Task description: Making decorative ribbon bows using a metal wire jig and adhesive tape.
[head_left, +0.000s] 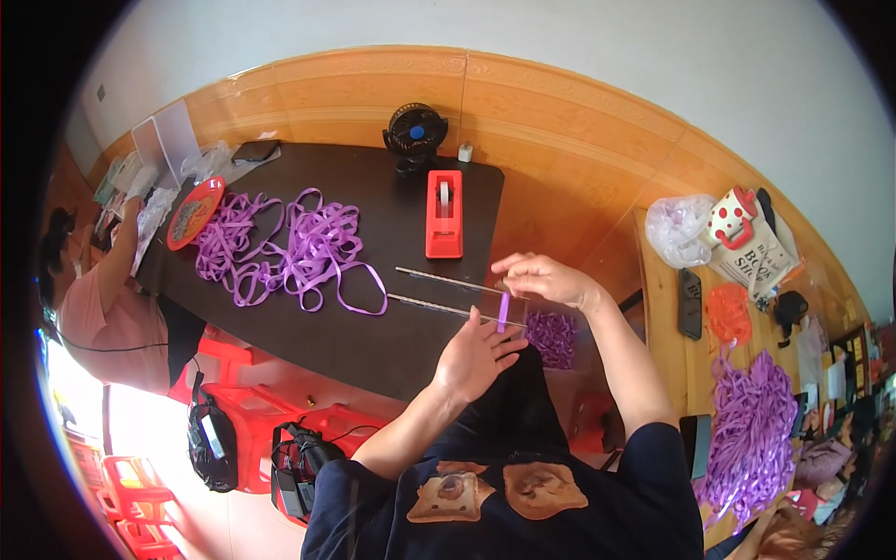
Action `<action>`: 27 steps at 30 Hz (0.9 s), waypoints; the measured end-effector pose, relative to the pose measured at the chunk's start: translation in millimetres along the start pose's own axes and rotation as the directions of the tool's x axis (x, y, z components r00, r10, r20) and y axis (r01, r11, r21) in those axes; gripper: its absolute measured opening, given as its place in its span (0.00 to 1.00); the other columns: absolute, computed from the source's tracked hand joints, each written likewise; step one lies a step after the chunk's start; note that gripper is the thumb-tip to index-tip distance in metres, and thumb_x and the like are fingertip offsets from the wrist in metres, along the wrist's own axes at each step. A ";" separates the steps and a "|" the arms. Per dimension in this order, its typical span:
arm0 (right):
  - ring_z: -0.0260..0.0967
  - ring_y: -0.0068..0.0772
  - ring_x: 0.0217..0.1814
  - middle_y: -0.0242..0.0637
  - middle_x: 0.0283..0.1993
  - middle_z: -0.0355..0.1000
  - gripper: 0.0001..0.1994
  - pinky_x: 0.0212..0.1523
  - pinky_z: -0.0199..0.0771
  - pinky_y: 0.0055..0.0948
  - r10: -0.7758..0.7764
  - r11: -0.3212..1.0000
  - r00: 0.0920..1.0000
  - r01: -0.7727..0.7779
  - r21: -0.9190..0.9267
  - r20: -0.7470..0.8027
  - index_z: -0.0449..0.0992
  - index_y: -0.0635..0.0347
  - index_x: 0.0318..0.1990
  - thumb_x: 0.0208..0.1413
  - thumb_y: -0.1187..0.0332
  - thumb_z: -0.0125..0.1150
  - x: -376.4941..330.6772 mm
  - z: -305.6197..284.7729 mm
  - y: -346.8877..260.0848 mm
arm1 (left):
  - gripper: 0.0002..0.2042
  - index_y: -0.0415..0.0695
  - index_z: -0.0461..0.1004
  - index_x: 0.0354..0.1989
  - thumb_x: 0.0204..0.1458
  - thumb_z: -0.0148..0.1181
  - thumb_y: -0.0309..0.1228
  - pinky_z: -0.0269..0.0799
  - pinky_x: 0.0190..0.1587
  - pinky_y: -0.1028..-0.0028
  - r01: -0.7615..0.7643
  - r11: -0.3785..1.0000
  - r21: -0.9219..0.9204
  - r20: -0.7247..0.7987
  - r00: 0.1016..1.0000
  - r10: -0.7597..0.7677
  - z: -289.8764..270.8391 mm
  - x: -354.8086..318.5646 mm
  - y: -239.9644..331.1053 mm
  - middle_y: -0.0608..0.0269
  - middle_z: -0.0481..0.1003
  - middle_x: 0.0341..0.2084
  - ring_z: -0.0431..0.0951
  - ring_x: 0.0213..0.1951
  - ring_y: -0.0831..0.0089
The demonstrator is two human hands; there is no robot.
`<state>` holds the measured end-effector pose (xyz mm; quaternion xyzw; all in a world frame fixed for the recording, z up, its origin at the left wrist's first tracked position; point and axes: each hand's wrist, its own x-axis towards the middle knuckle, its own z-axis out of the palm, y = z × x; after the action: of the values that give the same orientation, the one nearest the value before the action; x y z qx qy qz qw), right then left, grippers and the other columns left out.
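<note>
Two thin metal rods (434, 276) jut out past the table's right edge, roughly parallel. A short band of purple ribbon (504, 313) spans them near their right ends. My left hand (474, 357) is turned palm up just below the band, fingers spread, holding nothing visible. Over the upper rod, my right hand (543, 280) has loosely bent fingers that look apart, close to the band's top; whether a fingertip touches it is unclear. Beneath the rod ends, a heap of purple ribbon pieces (552, 340) sits low beside my leg.
The dark table (373, 359) carries tangled purple ribbon (317, 245), a red tape dispenser (444, 215), a black fan (415, 133) and a red plate (195, 213). At left another person (121, 327) works. Red stools (252, 439) stand below; a wooden table (665, 280) holds more ribbon (751, 434).
</note>
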<state>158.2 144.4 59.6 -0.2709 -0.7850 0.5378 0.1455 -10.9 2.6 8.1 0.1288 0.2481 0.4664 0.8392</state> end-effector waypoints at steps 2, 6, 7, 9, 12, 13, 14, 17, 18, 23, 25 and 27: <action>0.60 0.38 0.57 0.49 0.51 0.69 0.13 0.56 0.59 0.36 0.034 0.995 0.998 -0.030 -0.099 0.045 0.75 0.64 0.26 0.58 0.64 0.54 -7.8 3.4 13.6 | 0.36 0.34 0.50 0.65 0.61 0.31 0.56 0.53 0.60 0.62 0.005 1.000 -0.011 0.006 1.000 -0.005 0.3 0.7 -0.6 0.46 0.58 0.61 0.58 0.62 0.52; 0.58 0.37 0.56 0.39 0.43 0.70 0.12 0.59 0.52 0.37 -0.017 0.991 0.996 0.029 -0.133 0.091 0.75 0.61 0.26 0.57 0.64 0.55 -8.4 10.4 37.1 | 0.36 0.34 0.49 0.65 0.61 0.31 0.56 0.53 0.60 0.62 0.007 1.000 0.002 -0.002 1.000 -0.007 3.2 -0.2 -0.1 0.46 0.58 0.62 0.58 0.62 0.52; 0.58 0.36 0.53 0.37 0.40 0.70 0.12 0.58 0.52 0.36 -0.013 0.990 0.997 0.024 -0.139 0.075 0.75 0.60 0.26 0.57 0.64 0.55 -7.5 11.8 41.2 | 0.36 0.34 0.48 0.65 0.61 0.31 0.56 0.53 0.60 0.62 0.009 1.000 0.008 0.004 1.000 -0.009 3.4 -0.5 0.2 0.46 0.57 0.62 0.58 0.62 0.52; 0.58 0.35 0.49 0.34 0.37 0.69 0.11 0.57 0.53 0.35 -0.010 0.990 0.998 0.019 -0.142 0.061 0.75 0.59 0.26 0.56 0.64 0.55 -7.1 13.6 45.4 | 0.36 0.34 0.48 0.65 0.61 0.31 0.56 0.53 0.60 0.62 0.009 1.000 0.015 0.001 1.000 -0.009 4.9 -1.2 1.1 0.46 0.57 0.62 0.58 0.62 0.52; 0.57 0.34 0.45 0.33 0.34 0.68 0.11 0.55 0.54 0.34 -0.017 0.994 0.999 0.020 -0.109 0.032 0.75 0.59 0.25 0.56 0.64 0.55 -7.6 16.3 45.7 | 0.36 0.34 0.48 0.65 0.61 0.31 0.56 0.53 0.60 0.62 0.009 1.000 0.012 0.001 1.000 -0.009 5.0 -1.0 1.1 0.46 0.57 0.62 0.58 0.62 0.52; 0.58 0.35 0.45 0.33 0.34 0.69 0.11 0.54 0.55 0.34 -0.020 0.991 1.000 0.020 -0.133 0.005 0.74 0.59 0.25 0.55 0.64 0.56 -7.7 17.6 45.4 | 0.36 0.34 0.48 0.65 0.61 0.31 0.56 0.53 0.60 0.62 0.008 1.000 0.003 0.002 1.000 -0.008 4.4 -1.1 0.7 0.46 0.57 0.62 0.58 0.62 0.53; 0.58 0.35 0.45 0.33 0.34 0.69 0.11 0.54 0.56 0.34 -0.024 0.987 1.000 0.020 -0.157 -0.021 0.74 0.59 0.24 0.55 0.65 0.56 -7.9 19.1 45.1 | 0.36 0.34 0.48 0.65 0.61 0.31 0.56 0.53 0.60 0.62 0.010 1.000 0.002 0.001 1.000 -0.010 3.2 -1.6 -0.1 0.46 0.57 0.62 0.58 0.62 0.53; 0.58 0.36 0.47 0.34 0.35 0.70 0.09 0.53 0.56 0.34 0.001 0.978 0.998 -0.014 -0.206 -0.060 0.75 0.60 0.25 0.53 0.66 0.56 -7.5 20.9 45.1 | 0.36 0.34 0.48 0.65 0.61 0.31 0.56 0.53 0.60 0.62 0.006 1.000 -0.004 0.008 1.000 -0.006 1.4 2.2 -0.5 0.46 0.57 0.62 0.58 0.62 0.53; 0.62 0.37 0.44 0.37 0.34 0.71 0.09 0.48 0.61 0.37 -0.058 0.973 0.990 0.027 -0.231 -0.128 0.74 0.62 0.23 0.51 0.67 0.58 -7.9 26.0 42.3 | 0.36 0.34 0.50 0.65 0.61 0.32 0.56 0.55 0.59 0.63 0.001 1.000 -0.002 0.001 1.000 -0.001 1.6 0.8 -0.9 0.48 0.59 0.61 0.61 0.60 0.55; 0.65 0.34 0.39 0.38 0.30 0.71 0.12 0.43 0.64 0.33 0.061 0.974 0.984 -0.096 -0.206 -0.167 0.72 0.63 0.18 0.48 0.67 0.62 -3.9 26.5 41.4 | 0.36 0.34 0.51 0.64 0.61 0.32 0.56 0.56 0.58 0.63 -0.003 1.000 0.011 -0.006 1.000 0.004 7.6 -1.1 1.4 0.49 0.60 0.59 0.63 0.58 0.57; 0.67 0.33 0.35 0.38 0.25 0.70 0.14 0.38 0.66 0.32 0.120 0.964 0.975 -0.160 -0.212 -0.188 0.71 0.64 0.16 0.46 0.66 0.63 -2.4 31.7 35.9 | 0.35 0.34 0.51 0.64 0.62 0.32 0.56 0.56 0.58 0.63 0.004 1.000 0.013 -0.022 1.000 -0.003 8.2 -1.2 1.8 0.50 0.60 0.59 0.63 0.59 0.57; 0.68 0.31 0.28 0.37 0.18 0.68 0.15 0.28 0.64 0.31 0.180 0.903 0.902 -0.310 -0.298 -0.393 0.70 0.64 0.14 0.41 0.64 0.66 -2.9 44.9 24.8 | 0.36 0.34 0.50 0.64 0.62 0.32 0.56 0.55 0.59 0.63 0.001 1.000 -0.004 -0.018 1.000 -0.001 6.4 -0.5 1.5 0.49 0.59 0.60 0.61 0.60 0.55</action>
<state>143.9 115.2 19.9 -0.4835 -0.7880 0.3439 0.1641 -8.8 3.1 14.3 0.1227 0.2547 0.4677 0.8374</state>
